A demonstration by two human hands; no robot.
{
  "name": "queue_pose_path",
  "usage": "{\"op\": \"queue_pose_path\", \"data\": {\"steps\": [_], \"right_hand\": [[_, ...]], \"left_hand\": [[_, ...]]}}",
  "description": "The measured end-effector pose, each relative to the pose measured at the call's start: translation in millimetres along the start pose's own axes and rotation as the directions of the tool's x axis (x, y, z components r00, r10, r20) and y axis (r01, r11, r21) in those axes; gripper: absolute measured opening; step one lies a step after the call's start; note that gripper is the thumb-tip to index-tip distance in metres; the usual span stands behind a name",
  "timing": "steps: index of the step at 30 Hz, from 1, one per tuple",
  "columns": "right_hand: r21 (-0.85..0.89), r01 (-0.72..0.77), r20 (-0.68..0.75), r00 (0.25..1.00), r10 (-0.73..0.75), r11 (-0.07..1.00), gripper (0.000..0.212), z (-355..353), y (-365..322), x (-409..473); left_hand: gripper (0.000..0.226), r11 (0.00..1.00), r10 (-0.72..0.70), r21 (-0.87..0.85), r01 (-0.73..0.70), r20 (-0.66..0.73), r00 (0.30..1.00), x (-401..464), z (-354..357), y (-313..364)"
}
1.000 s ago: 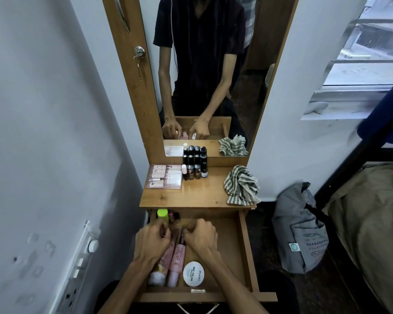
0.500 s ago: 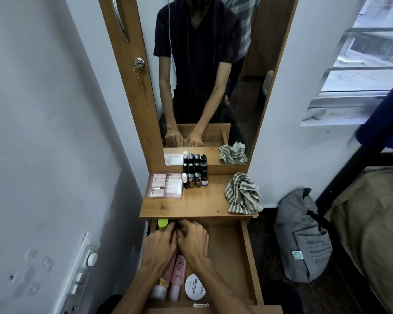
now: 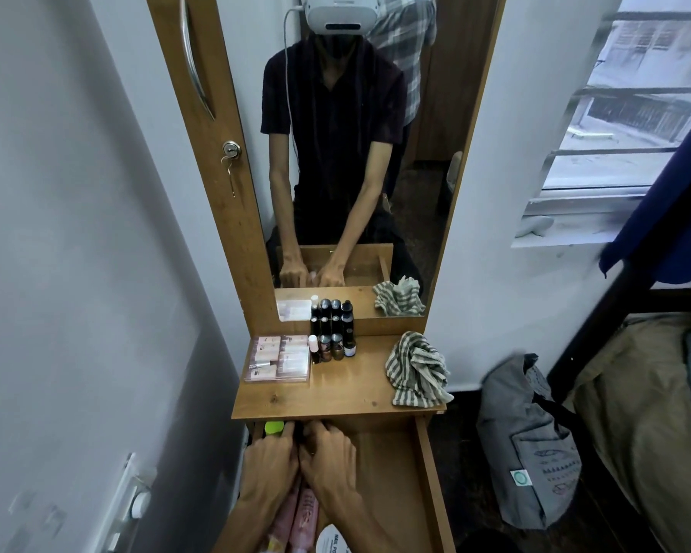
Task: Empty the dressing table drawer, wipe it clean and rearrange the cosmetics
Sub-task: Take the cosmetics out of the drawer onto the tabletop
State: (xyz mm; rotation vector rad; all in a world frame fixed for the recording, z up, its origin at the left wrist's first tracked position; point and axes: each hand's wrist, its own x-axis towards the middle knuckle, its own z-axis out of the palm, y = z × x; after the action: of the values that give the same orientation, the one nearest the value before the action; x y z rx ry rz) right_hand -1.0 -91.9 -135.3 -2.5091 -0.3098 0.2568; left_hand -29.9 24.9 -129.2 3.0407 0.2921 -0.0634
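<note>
While a second ago the hands sat apart mid-drawer, both are now pushed together to the back of the drawer (image 3: pixel 427 464), beside the green cap (image 3: pixel 274 427); rearranging judged under way. Left hand (image 3: pixel 270 459) and right hand (image 3: pixel 328 453) lie knuckles-up, fingers curled down over small items; grip cannot be told; pink tubes (image 3: pixel 302 516) lie beneath the wrists; cloth (image 3: pixel 415 369) rests on the bench (image 3: pixel 344 393).

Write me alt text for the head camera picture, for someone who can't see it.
Both hands, left hand and right hand, reach side by side into the back of an open wooden drawer holding pink tubes and a green-capped bottle. On the dressing tabletop above sit small dark bottles, pink sachet packs and a crumpled striped cloth.
</note>
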Motion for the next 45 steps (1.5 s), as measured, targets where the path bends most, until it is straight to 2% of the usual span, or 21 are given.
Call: {"op": "queue_pose_path", "data": {"steps": [6,13,18,20,22,23,25,26,27,29,31,34,38,40,45], "right_hand": [[0.052,-0.046,0.018,0.999,0.045,0.998,0.040,-3,1,-3],[0.116,-0.061,0.012,0.998,0.060,0.991,0.048,-15,2,-6],[0.195,-0.073,-0.073,0.993,0.089,0.978,0.042,-27,3,-14],[0.219,-0.062,-0.124,0.988,0.091,0.974,0.045,-33,5,-16],[0.226,-0.046,-0.164,0.983,0.085,0.973,0.048,-38,8,-19],[0.230,-0.042,-0.181,0.980,0.085,0.972,0.048,-40,9,-21],[0.254,-0.032,-0.206,0.975,0.086,0.967,0.046,-45,11,-24],[0.267,-0.022,-0.220,0.972,0.083,0.964,0.044,-48,11,-26],[0.275,-0.011,-0.235,0.969,0.078,0.961,0.041,-51,11,-28],[0.283,0.030,-0.284,0.957,0.054,0.959,0.028,-59,10,-31],[0.331,0.089,-0.350,0.936,0.035,0.939,0.016,-70,10,-34],[0.359,0.173,-0.442,0.897,0.004,0.917,0.013,-88,12,-30],[0.360,0.245,-0.523,0.852,-0.024,0.900,0.008,-113,12,-14],[0.364,0.262,-0.556,0.831,-0.017,0.894,0.009,-123,12,-5],[0.370,0.246,-0.538,0.843,-0.010,0.896,0.010,-137,13,22]], "left_hand": [[0.057,0.998,-0.057,0.016,0.056,0.088,0.994,2,5,-2],[0.063,0.999,-0.049,-0.007,0.050,0.068,0.996,7,7,-4],[0.055,0.984,-0.110,-0.137,0.109,0.004,0.994,-4,9,1],[0.039,0.962,-0.171,-0.226,0.152,-0.069,0.983,-8,4,11],[0.034,0.875,-0.242,-0.441,0.199,-0.042,0.969,-5,-8,16],[0.036,0.827,-0.223,-0.525,0.200,0.019,0.975,-1,-16,18],[0.025,0.805,-0.199,-0.566,0.180,0.029,0.980,1,-23,22],[0.027,0.772,-0.226,-0.612,0.170,-0.016,0.974,1,-22,20],[0.032,0.798,-0.238,-0.589,0.125,-0.117,0.964,-5,-19,21],[0.034,0.853,-0.170,-0.521,0.043,-0.198,0.965,-19,-25,25],[0.030,0.850,-0.114,-0.524,-0.044,-0.266,0.957,-27,-32,27],[0.027,0.830,-0.033,-0.531,-0.172,-0.354,0.935,-17,-59,25],[0.019,0.810,0.083,-0.510,-0.289,-0.388,0.918,-3,-85,35],[0.015,0.810,0.100,-0.503,-0.302,-0.389,0.916,7,-95,39],[0.010,0.841,0.164,-0.404,-0.361,-0.445,0.880,37,-109,42]]}}
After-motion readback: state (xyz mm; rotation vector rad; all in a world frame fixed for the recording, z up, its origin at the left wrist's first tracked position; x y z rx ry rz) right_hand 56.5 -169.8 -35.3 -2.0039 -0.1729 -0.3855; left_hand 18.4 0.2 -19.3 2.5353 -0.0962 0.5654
